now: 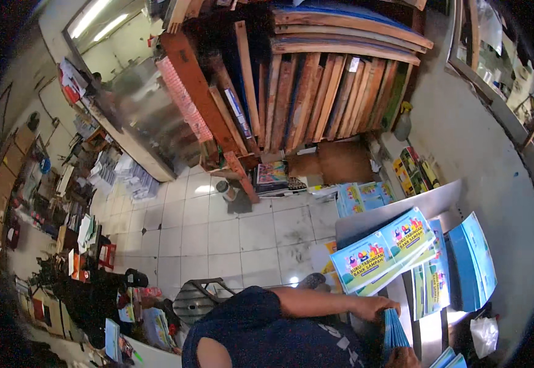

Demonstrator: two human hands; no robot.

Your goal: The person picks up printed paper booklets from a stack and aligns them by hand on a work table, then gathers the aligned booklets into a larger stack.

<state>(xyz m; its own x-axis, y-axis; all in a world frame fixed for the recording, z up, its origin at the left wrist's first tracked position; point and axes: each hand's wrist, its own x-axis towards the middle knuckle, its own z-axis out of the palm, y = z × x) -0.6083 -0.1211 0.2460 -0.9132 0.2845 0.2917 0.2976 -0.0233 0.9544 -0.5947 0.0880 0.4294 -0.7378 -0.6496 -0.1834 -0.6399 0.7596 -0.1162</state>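
- My left hand (377,306) is closed on the upper end of a blue wad of booklets (393,331); I take the printed stack as my landmark, and this hand is just on the near side of it.
- My right hand (404,357) is at the wad's lower end, farther from the printed stack; the bottom edge of my view cuts it off, so I cannot tell how tightly its fingers close.
- The wad stands between my two hands, near side of the printed stack, its thin layers showing as blue lines.
- The printed stack (374,262) itself has covers with colourful figures and lies on a grey metal surface (442,195).
- Just right of the printed stack I have a smaller pile (431,288) with similar covers, and farther right some pale blue booklets (473,264).
- To the near right of it I see a clear plastic bag (484,336) and, at my lower edge, more blue booklets (448,358).
- Beyond the printed stack are other printed sheets (364,197), then brown cardboard (344,162) and a rack of wooden frames (334,98).
- Well to its left, a dark stool (198,302) stands on the white tiled floor (224,236).
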